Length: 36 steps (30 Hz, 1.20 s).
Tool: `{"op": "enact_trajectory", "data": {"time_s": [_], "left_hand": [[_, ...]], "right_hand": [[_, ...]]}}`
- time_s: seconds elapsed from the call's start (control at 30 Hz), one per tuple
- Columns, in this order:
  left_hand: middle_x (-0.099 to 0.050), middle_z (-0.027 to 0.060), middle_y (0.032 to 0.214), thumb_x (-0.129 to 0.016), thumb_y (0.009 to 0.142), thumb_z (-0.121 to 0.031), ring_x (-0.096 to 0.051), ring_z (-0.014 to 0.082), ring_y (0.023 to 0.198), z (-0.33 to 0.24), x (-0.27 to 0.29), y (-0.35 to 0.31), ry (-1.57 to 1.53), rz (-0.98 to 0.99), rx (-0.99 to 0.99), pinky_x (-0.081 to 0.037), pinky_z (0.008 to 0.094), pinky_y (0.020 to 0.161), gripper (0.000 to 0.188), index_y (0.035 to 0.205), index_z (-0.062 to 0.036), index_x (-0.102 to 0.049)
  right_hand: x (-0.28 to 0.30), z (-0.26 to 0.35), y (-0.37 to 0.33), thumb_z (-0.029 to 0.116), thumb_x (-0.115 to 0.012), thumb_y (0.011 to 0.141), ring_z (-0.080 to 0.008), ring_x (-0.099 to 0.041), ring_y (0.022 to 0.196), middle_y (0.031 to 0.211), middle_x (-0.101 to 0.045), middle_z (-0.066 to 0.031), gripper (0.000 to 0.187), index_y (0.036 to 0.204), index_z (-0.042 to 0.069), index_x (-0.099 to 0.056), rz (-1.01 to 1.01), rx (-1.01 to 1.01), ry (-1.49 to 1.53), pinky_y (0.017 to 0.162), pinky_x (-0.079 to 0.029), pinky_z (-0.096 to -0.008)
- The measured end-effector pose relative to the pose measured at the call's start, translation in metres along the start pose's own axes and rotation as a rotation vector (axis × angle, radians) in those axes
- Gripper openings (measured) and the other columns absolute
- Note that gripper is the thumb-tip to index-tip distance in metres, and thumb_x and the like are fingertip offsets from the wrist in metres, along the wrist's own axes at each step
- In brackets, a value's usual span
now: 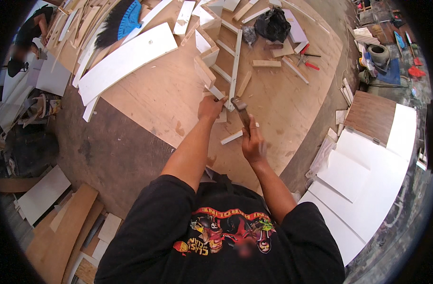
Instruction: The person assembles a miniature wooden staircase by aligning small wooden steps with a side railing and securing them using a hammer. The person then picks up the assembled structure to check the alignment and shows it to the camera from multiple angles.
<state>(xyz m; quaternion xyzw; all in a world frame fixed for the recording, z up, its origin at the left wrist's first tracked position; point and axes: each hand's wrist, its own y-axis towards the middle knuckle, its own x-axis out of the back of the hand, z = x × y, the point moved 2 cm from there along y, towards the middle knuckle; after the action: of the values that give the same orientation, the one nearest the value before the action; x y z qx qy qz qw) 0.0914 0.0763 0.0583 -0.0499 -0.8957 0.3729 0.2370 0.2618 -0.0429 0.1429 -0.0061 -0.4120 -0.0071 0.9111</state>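
Note:
My right hand [253, 142] is wrapped round the wooden handle of a hammer [241, 108], whose metal head is up by the lower end of a white wooden strip [236, 66]. Just left of that end, my left hand [211, 108] is closed, its fingertips pinched together beside a short white crosspiece [217, 93]. Whatever the fingertips grip is too small to make out. The strip runs away from me and joins several crosspieces and angled wooden blocks [204, 71] in a ladder-like frame. A short loose white strip [232, 137] lies on the plywood sheet [145, 102] below the hammer.
Red-handled pliers [309, 60], a black plastic bag [273, 23] and wood offcuts [266, 63] lie at the far right. At the left are a long white board [126, 64] and a blue brush [129, 21]. White panels [349, 184] stand right. Another person [31, 28] is at far left.

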Motion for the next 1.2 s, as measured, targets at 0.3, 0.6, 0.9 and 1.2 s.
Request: {"op": "enact_trajectory", "data": {"time_s": [0.3,0.6,0.9,1.2], "left_hand": [[-0.07,0.0067,0.067,-0.071,0.086,-0.051,-0.067,0.0199,0.053,0.003,0.0,-0.005,-0.006,0.0,-0.02,-0.054,0.0343,0.054,0.049,0.078,-0.0031,-0.073],[-0.071,0.0074,0.068,-0.071,0.086,-0.052,-0.067,0.0199,0.052,0.003,0.002,-0.006,0.002,-0.01,-0.04,-0.054,0.0344,0.054,0.05,0.076,-0.0029,-0.072],[-0.071,0.007,0.069,-0.071,0.086,-0.051,-0.067,0.0201,0.052,0.002,0.004,0.0,0.011,-0.01,-0.036,-0.054,0.0346,0.054,0.048,0.077,-0.0034,-0.072],[-0.071,0.0072,0.068,-0.071,0.087,-0.05,-0.067,0.0197,0.051,-0.005,0.006,-0.003,0.025,-0.012,-0.039,-0.054,0.0346,0.054,0.048,0.078,-0.0027,-0.073]], "right_hand": [[-0.003,-0.004,-0.005,0.01,-0.058,0.095,-0.0442,-0.063,0.082,0.096,-0.063,-0.0243,0.059,0.15,0.007,-0.038,-0.019,0.005,-0.032,0.069,-0.05,-0.0515],[-0.015,-0.016,-0.007,0.018,-0.057,0.096,-0.0447,-0.065,0.086,0.099,-0.064,-0.0243,0.056,0.149,0.01,-0.04,0.045,-0.049,-0.088,0.072,-0.052,-0.0524],[-0.018,-0.022,-0.002,0.015,-0.059,0.095,-0.0435,-0.065,0.088,0.1,-0.065,-0.0237,0.055,0.148,0.01,-0.044,0.056,-0.067,-0.093,0.071,-0.052,-0.0516],[-0.02,-0.021,0.003,0.011,-0.059,0.094,-0.0451,-0.064,0.088,0.104,-0.065,-0.0262,0.059,0.149,0.007,-0.04,0.046,-0.032,-0.034,0.073,-0.052,-0.0513]]}}
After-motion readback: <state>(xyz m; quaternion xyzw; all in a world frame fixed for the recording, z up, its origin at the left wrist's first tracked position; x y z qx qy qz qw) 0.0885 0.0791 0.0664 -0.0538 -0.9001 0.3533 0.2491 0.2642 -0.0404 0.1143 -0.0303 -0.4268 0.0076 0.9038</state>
